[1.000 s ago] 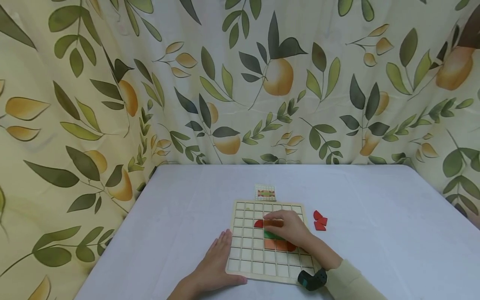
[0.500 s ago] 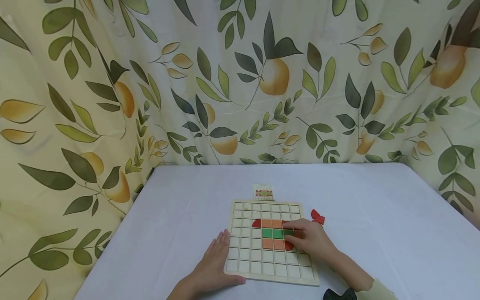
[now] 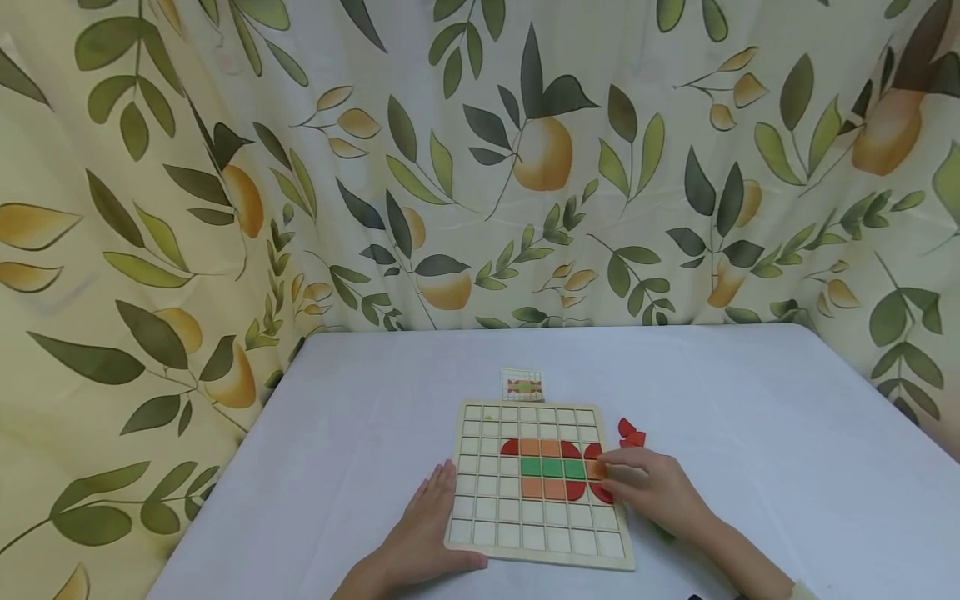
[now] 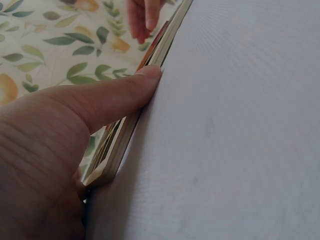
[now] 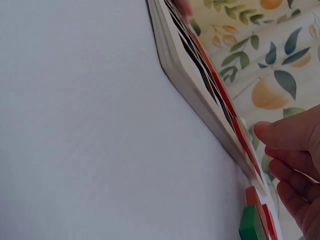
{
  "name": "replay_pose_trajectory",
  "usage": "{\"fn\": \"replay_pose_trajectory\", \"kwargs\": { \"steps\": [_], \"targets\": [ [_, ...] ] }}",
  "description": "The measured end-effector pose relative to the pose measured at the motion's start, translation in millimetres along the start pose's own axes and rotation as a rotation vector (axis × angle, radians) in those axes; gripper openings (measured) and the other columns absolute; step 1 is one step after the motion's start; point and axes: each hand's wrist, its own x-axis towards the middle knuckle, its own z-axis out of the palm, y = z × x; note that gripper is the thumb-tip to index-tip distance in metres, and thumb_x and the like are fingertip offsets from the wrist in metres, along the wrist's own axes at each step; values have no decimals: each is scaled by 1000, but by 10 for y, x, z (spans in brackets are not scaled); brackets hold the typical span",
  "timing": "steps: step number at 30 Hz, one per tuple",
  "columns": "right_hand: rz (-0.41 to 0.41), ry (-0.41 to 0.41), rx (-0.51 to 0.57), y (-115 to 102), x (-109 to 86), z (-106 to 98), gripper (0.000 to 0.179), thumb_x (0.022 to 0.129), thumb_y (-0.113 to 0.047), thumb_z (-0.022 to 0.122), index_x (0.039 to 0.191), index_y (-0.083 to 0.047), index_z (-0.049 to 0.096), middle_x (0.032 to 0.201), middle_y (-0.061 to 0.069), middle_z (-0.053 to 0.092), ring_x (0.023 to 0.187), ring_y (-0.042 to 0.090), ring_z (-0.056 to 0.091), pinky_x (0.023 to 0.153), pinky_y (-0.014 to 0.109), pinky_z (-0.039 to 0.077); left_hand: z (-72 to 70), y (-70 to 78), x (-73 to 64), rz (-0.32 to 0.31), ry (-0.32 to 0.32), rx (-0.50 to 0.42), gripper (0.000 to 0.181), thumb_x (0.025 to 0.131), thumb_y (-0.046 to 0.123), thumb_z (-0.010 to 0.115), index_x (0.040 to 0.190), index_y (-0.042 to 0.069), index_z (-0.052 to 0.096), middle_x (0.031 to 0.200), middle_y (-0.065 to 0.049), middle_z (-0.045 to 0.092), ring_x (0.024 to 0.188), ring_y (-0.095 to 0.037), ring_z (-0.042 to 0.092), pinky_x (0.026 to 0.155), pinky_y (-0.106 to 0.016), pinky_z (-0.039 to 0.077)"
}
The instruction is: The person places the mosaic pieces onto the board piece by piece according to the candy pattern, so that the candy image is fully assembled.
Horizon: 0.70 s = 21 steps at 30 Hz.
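A pale wooden grid board (image 3: 497, 532) lies on the table with coloured pieces in its squares. A row of green squares (image 3: 552, 467) runs between two rows of orange squares (image 3: 540, 447), with red rounded pieces (image 3: 510, 447) at some row ends. My left hand (image 3: 422, 529) rests against the board's left side, its thumb (image 4: 132, 90) along the near edge. At the right side is my right hand (image 3: 660, 492), thumb and forefinger right at an orange square (image 3: 596, 470) between two red pieces. In the right wrist view, nothing shows between its loosely bent fingers (image 5: 287, 172).
A small pattern card (image 3: 522, 386) lies just beyond the board's far edge. Loose red pieces (image 3: 627, 428) are to the right of the board. A loose green piece (image 5: 250, 223) and an orange one (image 5: 253, 197) lie near the right hand. A leaf-and-fruit curtain (image 3: 450, 167) hangs behind the table.
My right hand has moved from over the middle of the board to its right edge, uncovering the coloured rows and red pieces. The left hand has stayed at the board's left side.
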Motion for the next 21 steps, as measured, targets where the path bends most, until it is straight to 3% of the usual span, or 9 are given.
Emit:
{"fn": "replay_pose_trajectory", "kwargs": {
  "steps": [6, 11, 21],
  "targets": [
    [104, 1, -44, 28, -92, -106, 30, 74, -19, 78, 102, -12, 70, 99, -2, 66, 99, 24, 59, 82, 47, 48, -14, 4, -15, 19, -3, -10, 123, 64, 73, 62, 145, -3, 10, 151, -17, 9, 138, -28, 4, 108, -47, 9],
    [158, -2, -56, 47, -179, -198, 32, 75, -23, 77, 104, -11, 70, 102, 4, 66, 102, 30, 57, 83, 51, 46, -17, 15, 0, -1, -6, -4, 123, 63, 73, 62, 145, -2, 10, 152, -16, 8, 138, -27, 3, 109, -47, 9],
    [266, 40, -156, 81, -375, -294, 41, 72, -35, 78, 102, -8, 71, 99, 4, 67, 101, 30, 58, 82, 48, 47, -16, -2, -19, 28, 7, -12, 122, 65, 72, 62, 145, -4, 11, 151, -18, 10, 138, -29, 5, 108, -49, 10]
  ]
}}
